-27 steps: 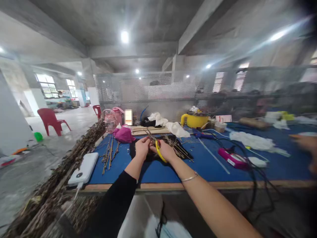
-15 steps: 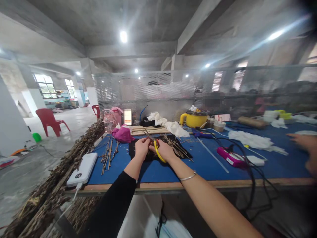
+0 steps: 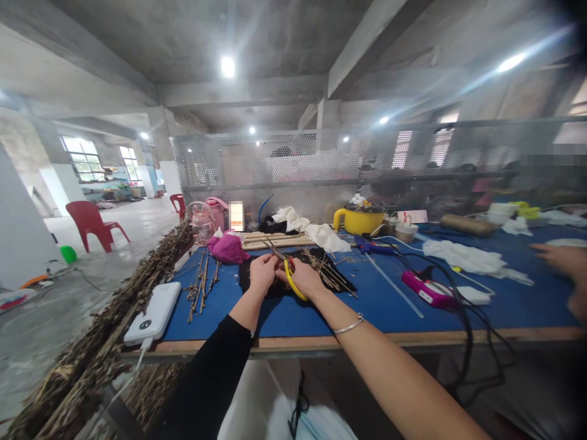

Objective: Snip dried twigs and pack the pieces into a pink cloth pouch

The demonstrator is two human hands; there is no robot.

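Observation:
Yellow-handled scissors (image 3: 288,273) are in my right hand (image 3: 307,278), whose fingers close round the handle; the blades point up and to the left. Close beside it, my left hand (image 3: 261,274) is closed in a pinch, and what sits between its fingertips is too small to make out. Both hands are over a black cloth (image 3: 247,281) on the blue tabletop (image 3: 284,321). Thin dry twigs (image 3: 328,272) lie on the cloth to the right of my hands. More twigs (image 3: 200,284) are spread on the table to the left.
A purple cloth bundle (image 3: 228,247), wooden sticks (image 3: 270,242) and a yellow pot (image 3: 364,221) stand behind. On the left are a white power bank (image 3: 153,313) and piled dry stalks (image 3: 114,318). Cables run past a purple box (image 3: 428,289); another person's hand (image 3: 562,258) reaches in at right.

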